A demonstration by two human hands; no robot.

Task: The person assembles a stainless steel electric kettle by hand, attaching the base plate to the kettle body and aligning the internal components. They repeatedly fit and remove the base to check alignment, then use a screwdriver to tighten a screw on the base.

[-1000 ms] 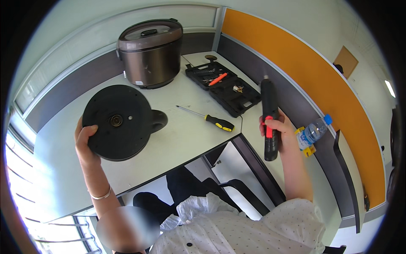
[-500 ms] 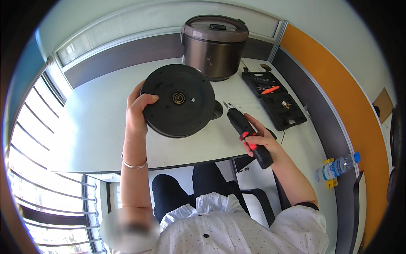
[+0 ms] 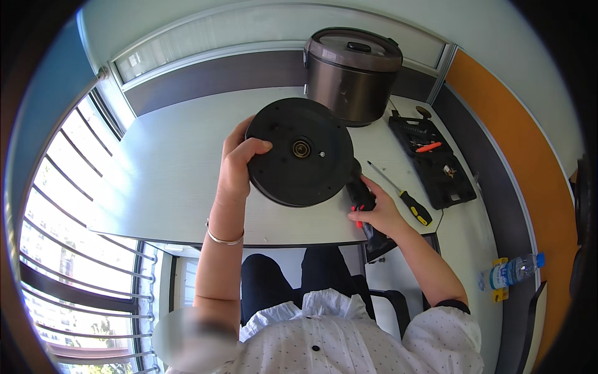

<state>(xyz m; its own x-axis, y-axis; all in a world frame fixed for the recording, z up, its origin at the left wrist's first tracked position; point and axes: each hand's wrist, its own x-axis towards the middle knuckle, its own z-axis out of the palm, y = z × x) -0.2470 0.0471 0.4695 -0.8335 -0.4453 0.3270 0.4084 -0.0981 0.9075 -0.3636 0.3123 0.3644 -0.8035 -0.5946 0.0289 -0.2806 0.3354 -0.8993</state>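
White table point(image 3: 168, 181) fills frame centre; window bars at left, orange wall panel at right. Left hand point(image 3: 240, 165) grips round black appliance point(image 3: 300, 153), underside facing camera, held above table. Right hand point(image 3: 380, 215) wraps black electric screwdriver point(image 3: 363, 202), long axis running lower right to upper left, tip toward appliance.

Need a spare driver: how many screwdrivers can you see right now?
2: a black-and-red powered one in the right hand, and a yellow-handled screwdriver lying on the table. The tool case may hide more.

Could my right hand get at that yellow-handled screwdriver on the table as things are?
Probably not at once: the right hand is wrapped around a black power screwdriver. The yellow-handled screwdriver lies just beside it on the table, nothing between them.
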